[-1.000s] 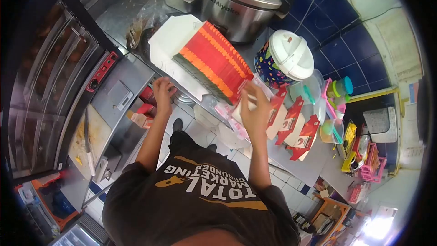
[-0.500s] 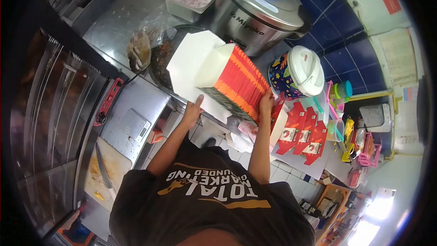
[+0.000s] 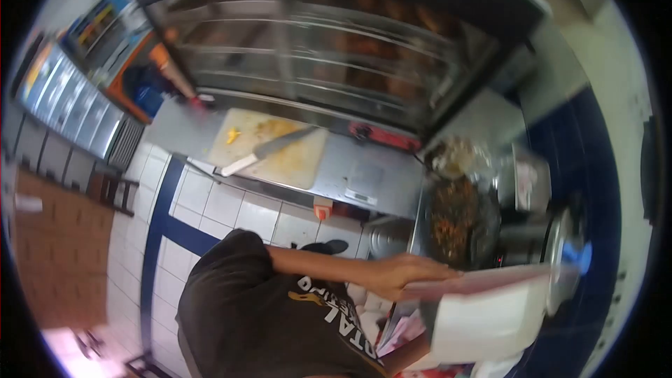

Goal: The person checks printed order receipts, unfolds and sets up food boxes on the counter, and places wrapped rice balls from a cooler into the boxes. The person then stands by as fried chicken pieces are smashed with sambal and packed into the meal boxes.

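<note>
My left hand (image 3: 402, 274) is closed on the edge of a stack of nested paper food boxes (image 3: 486, 325), by a broad flap. The open white inside of the front box faces me; blur softens the flap. My right forearm (image 3: 411, 354) reaches behind the boxes, and they hide its hand. Just past my left hand is a dark pan of chopped brown food (image 3: 453, 220). A steel cooker (image 3: 560, 266) with a blue scoop (image 3: 578, 257) on its lid stands beyond the boxes.
A knife (image 3: 269, 148) lies across a stained cutting board (image 3: 308, 168), left of a flat scale (image 3: 365, 180). Behind them rises a glass display cabinet (image 3: 287, 42). Another person's arm (image 3: 178, 77) reaches in at the far left. A steel tray (image 3: 528, 182) sits behind the pan.
My view has swung left toward the cutting board and display cabinet. The boxes have turned with me and now sit at lower right, and my right hand has gone out of sight behind them.
</note>
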{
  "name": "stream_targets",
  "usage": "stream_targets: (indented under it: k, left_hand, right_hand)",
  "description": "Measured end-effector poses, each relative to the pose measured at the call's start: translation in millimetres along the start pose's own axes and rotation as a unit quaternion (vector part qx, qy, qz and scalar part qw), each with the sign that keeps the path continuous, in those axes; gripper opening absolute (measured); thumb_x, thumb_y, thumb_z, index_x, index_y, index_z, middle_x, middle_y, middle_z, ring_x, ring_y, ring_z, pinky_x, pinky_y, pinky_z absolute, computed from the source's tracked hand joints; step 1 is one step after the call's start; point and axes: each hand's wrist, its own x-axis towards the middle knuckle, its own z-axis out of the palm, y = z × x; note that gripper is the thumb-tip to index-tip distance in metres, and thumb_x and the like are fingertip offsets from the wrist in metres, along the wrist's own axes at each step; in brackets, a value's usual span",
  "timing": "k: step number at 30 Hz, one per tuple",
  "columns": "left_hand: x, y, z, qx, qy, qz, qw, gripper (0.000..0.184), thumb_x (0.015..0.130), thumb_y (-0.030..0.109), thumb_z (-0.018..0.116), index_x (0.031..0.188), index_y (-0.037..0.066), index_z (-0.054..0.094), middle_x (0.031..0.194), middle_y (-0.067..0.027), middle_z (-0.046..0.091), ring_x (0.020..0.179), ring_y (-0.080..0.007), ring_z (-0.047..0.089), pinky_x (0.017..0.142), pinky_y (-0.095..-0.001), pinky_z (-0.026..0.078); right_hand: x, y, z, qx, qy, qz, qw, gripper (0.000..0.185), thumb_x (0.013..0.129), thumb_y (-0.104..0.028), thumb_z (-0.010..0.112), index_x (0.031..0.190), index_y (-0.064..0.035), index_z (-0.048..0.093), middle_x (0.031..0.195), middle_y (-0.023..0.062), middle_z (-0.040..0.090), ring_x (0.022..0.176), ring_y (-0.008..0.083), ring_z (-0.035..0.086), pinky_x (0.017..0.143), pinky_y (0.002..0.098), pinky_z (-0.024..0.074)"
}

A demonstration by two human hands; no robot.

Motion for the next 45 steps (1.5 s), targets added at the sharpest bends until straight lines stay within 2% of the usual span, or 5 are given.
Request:
stream_targets:
  k: [22,27,36,40,45]
  left_hand:
    - [-393,243,-252,0.507,0.351,-0.157,0.771,0.050,0.084,-0.001,0.059,0.134,0.000,0.056,0.128,-0.0235,0.062,0.108,-0.0380,0.067,0.090,-0.0376,0.056]
    - [-473,259,-346,0.533,0.447,-0.155,0.702,0.040,0.085,-0.006,0.049,0.122,-0.003,0.062,0.082,-0.0191,0.067,0.066,-0.0356,0.067,0.063,-0.0393,0.054]
    - [-528,192,-415,0.519,0.506,-0.233,0.648,0.069,0.075,-0.007,0.055,0.143,-0.002,0.045,0.132,-0.0265,0.058,0.117,-0.0417,0.061,0.093,-0.0426,0.053]
    - [-529,185,-422,0.538,0.488,-0.217,0.652,0.076,0.070,-0.007,0.058,0.145,-0.001,0.044,0.140,-0.0262,0.052,0.125,-0.0405,0.056,0.097,-0.0420,0.052]
    - [-527,192,-429,0.527,0.474,-0.227,0.667,0.082,0.066,-0.007,0.061,0.146,-0.001,0.043,0.141,-0.0259,0.051,0.127,-0.0411,0.054,0.097,-0.0420,0.052]
  right_hand:
    - [-368,167,362,0.081,-0.479,0.322,0.813,0.056,0.104,-0.045,0.043,0.144,-0.0061,0.043,0.137,0.0106,0.057,0.123,0.0230,0.057,0.101,0.0378,0.0477]
    - [-491,218,487,0.069,-0.530,0.354,0.767,0.056,0.104,-0.044,0.043,0.145,-0.0070,0.041,0.138,0.0101,0.056,0.124,0.0228,0.057,0.102,0.0382,0.0481]
    - [-606,82,532,0.040,-0.486,-0.245,0.838,0.057,0.099,-0.035,0.057,0.139,0.0042,0.047,0.131,0.0178,0.059,0.124,0.0267,0.055,0.108,0.0399,0.0399]
    - [-670,29,540,-0.085,-0.601,-0.293,0.739,0.053,0.091,-0.016,0.069,0.134,0.0078,0.050,0.116,0.0216,0.067,0.100,0.0252,0.070,0.087,0.0351,0.0561]
    - [-668,45,552,-0.163,-0.566,-0.305,0.749,0.024,0.094,-0.021,0.069,0.090,0.0026,0.068,0.063,-0.0006,0.057,0.059,0.0031,0.049,0.052,0.0225,0.0393]
